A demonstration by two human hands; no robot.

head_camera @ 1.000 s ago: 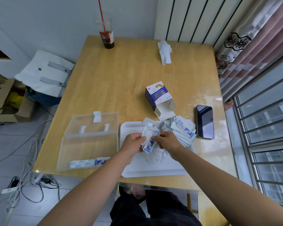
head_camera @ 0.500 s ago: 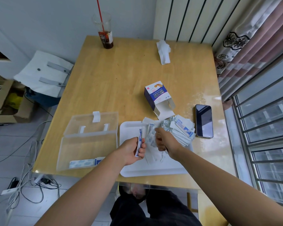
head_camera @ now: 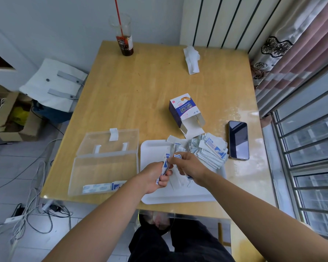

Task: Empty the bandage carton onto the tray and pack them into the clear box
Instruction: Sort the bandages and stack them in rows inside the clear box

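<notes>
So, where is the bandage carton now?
In the head view, the bandage carton lies on the table, right of centre, just beyond the bandage pile and left of the phone.

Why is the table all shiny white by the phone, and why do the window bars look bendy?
Head view: daylight from the window glares off the glossy table beside the phone, washing out the wood; head view, edges: the wide-angle lens bows straight lines, so the bars fan and curve.

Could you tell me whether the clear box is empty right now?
No, a few bandages lie inside the clear box, along its near wall.
</notes>
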